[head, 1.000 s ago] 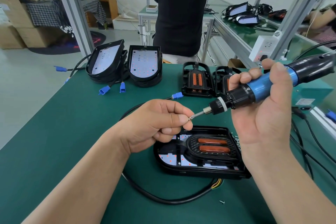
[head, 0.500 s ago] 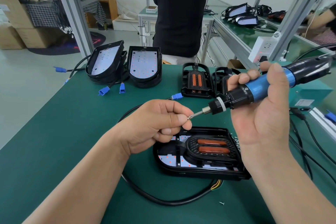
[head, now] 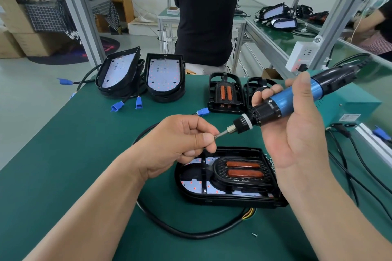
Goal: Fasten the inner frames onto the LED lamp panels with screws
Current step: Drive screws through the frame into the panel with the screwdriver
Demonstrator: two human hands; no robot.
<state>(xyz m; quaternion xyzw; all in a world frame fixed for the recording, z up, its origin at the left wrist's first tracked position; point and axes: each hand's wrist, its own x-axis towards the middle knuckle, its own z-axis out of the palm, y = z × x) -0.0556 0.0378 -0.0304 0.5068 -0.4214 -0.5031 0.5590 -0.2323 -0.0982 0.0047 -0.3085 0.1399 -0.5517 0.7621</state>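
L forearm enters from 7 o'clock, bare, runs up toward centre. L hand (head: pixel 178 144) knuckles up, thumb + index pinched shut at 3 o'clock side of the fist, other fingers curled under. R forearm enters from 5 o'clock. R hand (head: pixel 297 125) palm toward camera, raised above L, grip wrapped closed: thumb over top, fingertips (head: pixel 267 93) showing at 10 o'clock. Hands just beside each other, apart.

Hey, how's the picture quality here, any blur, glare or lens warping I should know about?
Head view: even, soft light with faint shadows and no strong glare; the lamp panel, left hand and electric screwdriver are sharp. Wide-angle distortion bows the frame posts and table edge; the cables at the right edge are slightly smeared.
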